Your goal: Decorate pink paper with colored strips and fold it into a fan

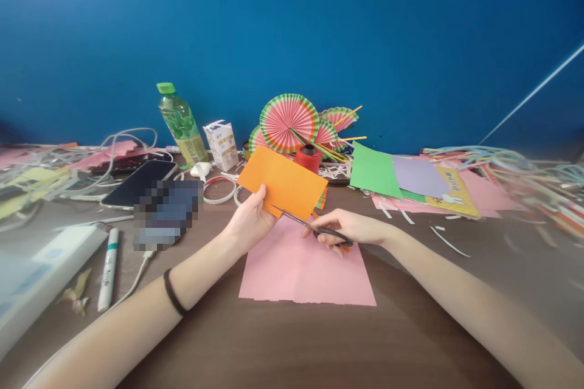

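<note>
My left hand (255, 219) grips a rectangle of orange paper (283, 179) by its lower left edge, thumb on the near face. In my right hand (340, 228) is a pair of scissors (326, 230) with dark handles, its blades pointing left across the bottom edge of the orange paper. Whether the blades are cutting into the paper I cannot tell. Below both hands a pink sheet (305, 273) lies flat on the brown table, its near edge ragged. A red spool of thread (308, 159) stands just behind the orange paper, partly covered by it.
Folded watermelon-patterned paper fans (289, 121) lean at the back near the blue wall. A green-capped bottle (182, 124), a small carton (221, 144) and phones stand or lie left. A white marker (108, 270) is nearer. Green paper (374, 171) and paper strips lie right.
</note>
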### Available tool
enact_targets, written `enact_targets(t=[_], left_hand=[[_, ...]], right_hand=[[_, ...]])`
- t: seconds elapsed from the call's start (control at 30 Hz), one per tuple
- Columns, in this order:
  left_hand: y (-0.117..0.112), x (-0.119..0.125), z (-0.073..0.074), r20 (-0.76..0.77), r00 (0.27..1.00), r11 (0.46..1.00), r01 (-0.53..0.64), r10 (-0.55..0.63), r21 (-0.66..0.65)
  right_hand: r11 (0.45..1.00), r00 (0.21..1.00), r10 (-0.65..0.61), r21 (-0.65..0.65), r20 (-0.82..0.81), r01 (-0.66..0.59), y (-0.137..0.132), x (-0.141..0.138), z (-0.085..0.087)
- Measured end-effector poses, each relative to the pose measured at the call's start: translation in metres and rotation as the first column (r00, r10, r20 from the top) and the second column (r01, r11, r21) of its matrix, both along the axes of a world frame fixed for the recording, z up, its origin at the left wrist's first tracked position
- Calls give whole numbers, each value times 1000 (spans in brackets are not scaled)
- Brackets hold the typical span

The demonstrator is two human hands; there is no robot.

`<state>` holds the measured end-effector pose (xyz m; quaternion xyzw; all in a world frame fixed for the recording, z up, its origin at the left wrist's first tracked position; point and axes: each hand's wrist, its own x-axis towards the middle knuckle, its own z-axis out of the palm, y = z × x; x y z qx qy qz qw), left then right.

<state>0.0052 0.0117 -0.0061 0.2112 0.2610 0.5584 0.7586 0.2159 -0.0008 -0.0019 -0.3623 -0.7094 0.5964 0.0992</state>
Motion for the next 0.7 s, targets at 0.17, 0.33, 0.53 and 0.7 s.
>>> enact_targets(t=[0.17, 0.33, 0.53, 0.7], left_hand=[[-1, 1, 0, -10, 1000, 1000, 8, -8, 8], [-2, 2, 0, -24, 1000, 1000, 11, -11, 18], [-2, 2, -1, -34, 999, 999, 4, -2, 39], [-2, 3, -4, -21, 1000, 999, 4, -3, 49]], right_hand=[[1000, 1000, 4, -3, -1, -4, 0, -1, -2], [1000, 1000, 14, 12, -1, -14, -1, -1, -2], [1000, 1000, 10, 9, -4, -10, -1, -2, -4], [1000, 1000, 9, 27, 17, -10, 0, -3, -3]])
